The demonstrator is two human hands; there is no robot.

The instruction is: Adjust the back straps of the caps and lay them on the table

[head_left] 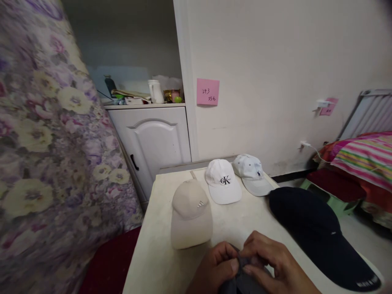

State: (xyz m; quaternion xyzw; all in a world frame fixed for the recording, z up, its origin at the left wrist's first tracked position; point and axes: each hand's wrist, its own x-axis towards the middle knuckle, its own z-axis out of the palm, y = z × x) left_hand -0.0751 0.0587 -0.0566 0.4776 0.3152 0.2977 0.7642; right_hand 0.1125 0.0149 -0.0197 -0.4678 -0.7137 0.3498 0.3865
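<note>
While the lower frame edge cuts off part of it, a dark grey fabric item (pixel 237 282) is noted at the near end of the table (pixel 150 237), pinched by the left hand (pixel 216 267) and right hand (pixel 272 257), thumbs against fingers. Assessed risks: uneven pulling could strain the cloth; a slack pinch could drop it. The navy cap (pixel 309 228) hides the table's right edge; an elbow knock could tip it off. Farther out sit the beige cap (pixel 191 218), then the white cap (pixel 223 183) and pale blue cap (pixel 252 175), close together; one careless reach could shift both.
</note>
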